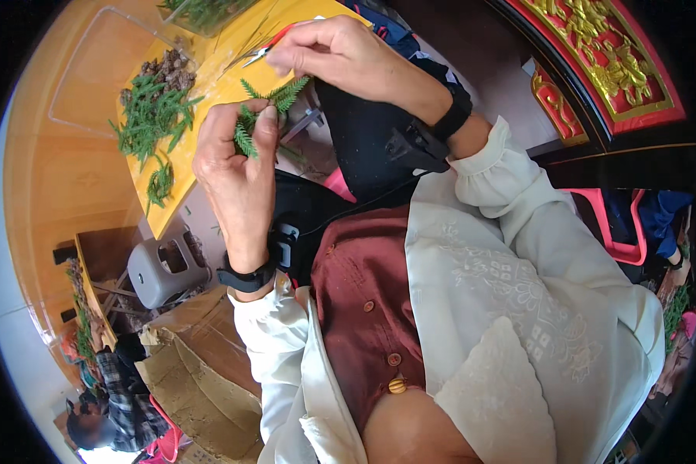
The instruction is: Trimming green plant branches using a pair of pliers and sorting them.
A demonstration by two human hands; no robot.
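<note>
Between the thumb and fingers of my left hand (236, 170) is a green sprig (290, 94) with short needle-like leaves, its tips fanning out to both sides. Just above it, my right hand (340, 58) has its fingers drawn together in a pinch. Whatever those fingertips may hold is too blurred to make out. Both hands are raised over the near edge of a yellow table (184, 164). On the table to the left lies a heap of similar green sprigs (151, 116), with brown pine cones (174, 71) behind it. A single sprig (160, 184) lies nearer the table edge.
Red-handled pliers (257, 56) lie behind my right hand. A clear bin (209, 14) of greenery stands at the far edge. Below left are a grey stool (166, 269) and a cardboard box (209, 379); another person (127, 402) works beyond. A pink stool (634, 232) is at the right.
</note>
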